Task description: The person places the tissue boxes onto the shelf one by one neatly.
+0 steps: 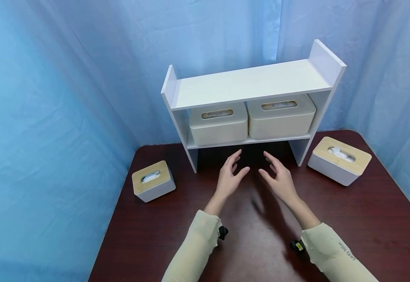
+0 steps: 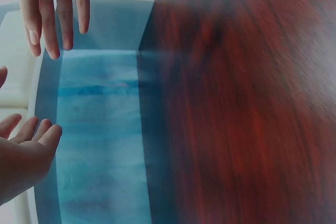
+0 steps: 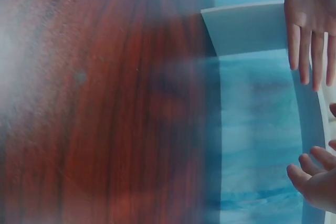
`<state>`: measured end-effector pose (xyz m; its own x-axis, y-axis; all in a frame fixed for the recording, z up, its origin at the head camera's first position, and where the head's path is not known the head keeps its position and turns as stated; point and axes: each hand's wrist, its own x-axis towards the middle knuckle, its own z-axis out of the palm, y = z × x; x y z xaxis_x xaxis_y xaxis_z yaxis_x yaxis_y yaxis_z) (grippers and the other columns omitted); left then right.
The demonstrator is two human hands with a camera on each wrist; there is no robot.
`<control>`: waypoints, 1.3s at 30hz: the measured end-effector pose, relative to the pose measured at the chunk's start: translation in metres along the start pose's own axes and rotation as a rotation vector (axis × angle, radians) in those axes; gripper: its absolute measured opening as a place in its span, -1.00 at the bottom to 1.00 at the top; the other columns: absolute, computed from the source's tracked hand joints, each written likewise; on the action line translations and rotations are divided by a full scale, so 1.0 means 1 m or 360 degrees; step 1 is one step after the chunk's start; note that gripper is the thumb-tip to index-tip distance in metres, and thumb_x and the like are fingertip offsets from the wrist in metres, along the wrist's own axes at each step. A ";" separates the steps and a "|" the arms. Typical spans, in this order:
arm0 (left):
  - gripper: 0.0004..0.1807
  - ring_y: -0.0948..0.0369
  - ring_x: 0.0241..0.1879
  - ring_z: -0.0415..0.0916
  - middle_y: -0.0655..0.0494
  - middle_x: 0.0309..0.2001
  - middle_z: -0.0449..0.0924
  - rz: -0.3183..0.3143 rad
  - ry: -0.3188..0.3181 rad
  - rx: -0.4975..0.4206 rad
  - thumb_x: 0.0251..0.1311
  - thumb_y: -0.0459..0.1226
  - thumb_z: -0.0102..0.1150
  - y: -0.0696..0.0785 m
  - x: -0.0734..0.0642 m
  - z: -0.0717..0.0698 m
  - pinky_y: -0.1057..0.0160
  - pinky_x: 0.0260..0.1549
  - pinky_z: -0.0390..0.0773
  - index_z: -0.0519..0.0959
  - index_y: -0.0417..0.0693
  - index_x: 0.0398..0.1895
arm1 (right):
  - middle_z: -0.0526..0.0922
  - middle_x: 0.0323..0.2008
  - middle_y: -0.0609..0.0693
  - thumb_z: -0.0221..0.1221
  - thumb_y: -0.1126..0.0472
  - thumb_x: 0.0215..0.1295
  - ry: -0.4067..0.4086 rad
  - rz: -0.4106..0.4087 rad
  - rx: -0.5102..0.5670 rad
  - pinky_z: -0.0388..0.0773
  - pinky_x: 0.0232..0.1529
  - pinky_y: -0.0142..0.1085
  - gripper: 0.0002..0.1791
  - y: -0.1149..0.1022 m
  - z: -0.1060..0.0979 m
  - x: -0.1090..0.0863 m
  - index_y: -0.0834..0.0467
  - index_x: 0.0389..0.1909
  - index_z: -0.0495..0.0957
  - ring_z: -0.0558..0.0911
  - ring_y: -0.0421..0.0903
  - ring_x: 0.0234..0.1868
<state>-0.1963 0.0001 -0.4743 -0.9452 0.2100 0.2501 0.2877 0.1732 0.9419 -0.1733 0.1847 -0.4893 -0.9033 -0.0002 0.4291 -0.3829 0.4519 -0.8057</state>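
Observation:
My left hand and right hand hover over the table in front of a white shelf, palms facing each other with a gap between. Neither holds anything; fingers are spread and lightly bent. On the lower shelf board sit two cream tissue boxes side by side, a left one and a right one, both a little beyond the fingertips. In the left wrist view, the left hand appears at the left edge, with the other hand above it. The right wrist view shows the right hand at the right edge.
A small wood-topped tissue box stands left of the shelf, and a larger wood-topped one stands on the right. The dark red wooden table extends toward me. Blue curtains hang behind and at both sides.

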 end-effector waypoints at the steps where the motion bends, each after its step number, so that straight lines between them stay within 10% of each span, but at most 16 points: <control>1: -0.36 -0.04 0.41 0.33 -0.10 0.42 0.35 -0.0011 0.0002 -0.0003 0.30 -0.32 0.25 -0.002 -0.002 -0.003 -0.03 0.38 0.38 0.34 -0.10 0.44 | 0.46 0.33 0.30 0.26 0.40 0.29 -0.0023 -0.0002 0.0003 0.43 0.30 0.01 -0.35 0.003 0.002 -0.001 0.29 0.40 0.34 0.45 0.23 0.34; 14: -0.40 -0.18 0.40 0.31 -0.25 0.41 0.33 -0.0092 0.0190 0.0018 0.28 -0.41 0.23 -0.034 -0.029 -0.049 -0.23 0.37 0.29 0.36 -0.28 0.39 | 0.49 0.34 0.17 0.31 0.24 0.29 -0.0209 -0.0025 -0.0028 0.46 0.30 -0.10 -0.34 0.006 0.022 -0.011 0.19 0.40 0.37 0.49 0.13 0.33; 26: -0.43 -0.21 0.43 0.23 -0.36 0.39 0.32 -0.0120 0.0448 0.0235 0.29 -0.41 0.23 -0.008 -0.053 -0.118 -0.22 0.37 0.29 0.37 -0.40 0.34 | 0.50 0.32 0.22 0.35 0.24 0.23 -0.0319 -0.0063 0.0024 0.47 0.27 0.06 -0.30 0.004 0.045 -0.021 0.23 0.39 0.37 0.52 0.18 0.30; 39: -0.42 -0.09 0.44 0.24 -0.19 0.40 0.37 -0.0144 0.0881 0.0409 0.27 -0.41 0.26 -0.059 -0.069 -0.212 -0.13 0.42 0.25 0.42 -0.20 0.37 | 0.49 0.34 0.21 0.34 0.19 0.26 -0.0428 -0.0026 0.0032 0.46 0.30 0.08 -0.29 0.003 0.055 -0.024 0.20 0.41 0.35 0.50 0.16 0.33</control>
<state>-0.1809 -0.2283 -0.5000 -0.8879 -0.3348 0.3156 0.1653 0.4080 0.8979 -0.1640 0.1370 -0.5248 -0.9149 -0.2456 0.3205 -0.3993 0.4321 -0.8087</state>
